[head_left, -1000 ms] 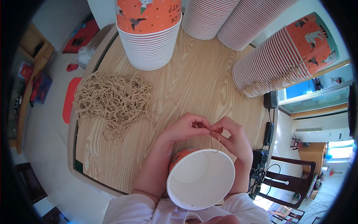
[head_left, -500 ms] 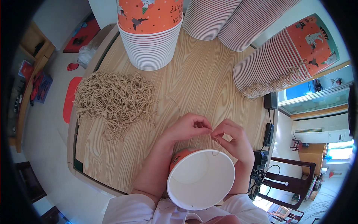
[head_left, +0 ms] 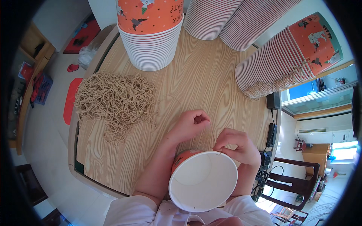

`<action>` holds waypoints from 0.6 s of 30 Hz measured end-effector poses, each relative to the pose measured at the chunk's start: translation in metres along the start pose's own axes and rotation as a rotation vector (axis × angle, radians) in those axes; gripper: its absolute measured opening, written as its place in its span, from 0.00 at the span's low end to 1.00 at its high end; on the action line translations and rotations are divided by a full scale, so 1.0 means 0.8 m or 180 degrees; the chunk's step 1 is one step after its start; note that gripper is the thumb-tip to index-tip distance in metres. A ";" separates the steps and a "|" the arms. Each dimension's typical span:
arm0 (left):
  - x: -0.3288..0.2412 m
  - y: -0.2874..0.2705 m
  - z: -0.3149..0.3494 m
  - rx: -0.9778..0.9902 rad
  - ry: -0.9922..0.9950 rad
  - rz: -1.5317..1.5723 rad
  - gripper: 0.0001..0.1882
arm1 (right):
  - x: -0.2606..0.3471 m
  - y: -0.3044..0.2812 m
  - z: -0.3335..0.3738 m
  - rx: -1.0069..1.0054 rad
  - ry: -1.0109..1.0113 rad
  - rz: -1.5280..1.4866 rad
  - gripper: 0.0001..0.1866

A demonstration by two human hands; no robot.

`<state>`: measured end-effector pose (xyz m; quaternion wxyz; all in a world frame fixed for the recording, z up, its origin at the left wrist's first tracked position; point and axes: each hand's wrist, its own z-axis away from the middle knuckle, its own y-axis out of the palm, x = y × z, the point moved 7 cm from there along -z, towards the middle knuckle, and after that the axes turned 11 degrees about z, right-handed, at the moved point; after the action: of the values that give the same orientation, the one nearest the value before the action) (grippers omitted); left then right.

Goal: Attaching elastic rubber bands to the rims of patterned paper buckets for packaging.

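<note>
A white-lined paper bucket point(head_left: 203, 182) with an orange printed outside rests against me between my forearms, its mouth tilted up toward me. Beyond its far rim, my left hand point(head_left: 189, 126) pinches a thin tan string point(head_left: 212, 132). The string runs down from those fingers to the rim, where a small loop shows inside the edge. My right hand point(head_left: 236, 146) is closed on the string right at that rim, thumb and forefinger together. To the left of my hands lies a large tangled heap of tan strings point(head_left: 117, 100).
At the back left stands a stack of upside-down orange paper buckets point(head_left: 152, 49). More nested buckets point(head_left: 213, 19) are behind, and a leaning stack point(head_left: 271, 62) with strings hanging from its rims is at right. Black power adapters and cables point(head_left: 263, 162) line the table's right edge, beside a dark chair point(head_left: 298, 180).
My left hand has moved up and away from the right, stretching the string straighter. My right hand has come down to the bucket rim, and the loop there is smaller.
</note>
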<state>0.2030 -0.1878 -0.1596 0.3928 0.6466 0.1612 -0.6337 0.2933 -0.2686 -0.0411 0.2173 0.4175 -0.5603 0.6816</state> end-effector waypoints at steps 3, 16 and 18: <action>0.001 -0.004 0.000 -0.0090 0.0009 -0.0097 0.04 | 0.001 0.000 0.002 0.0080 -0.0034 -0.0096 0.08; -0.010 -0.003 -0.002 -0.0015 0.0476 -0.0302 0.04 | -0.003 -0.003 -0.003 -0.0299 0.0348 0.0380 0.07; -0.021 -0.005 0.000 0.0072 0.0995 0.0374 0.05 | -0.003 -0.004 -0.002 -0.0281 0.0341 0.0393 0.07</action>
<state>0.1980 -0.1801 -0.1453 0.3921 0.7499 0.1752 -0.5031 0.2963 -0.2658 -0.0413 0.2227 0.3351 -0.6021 0.6897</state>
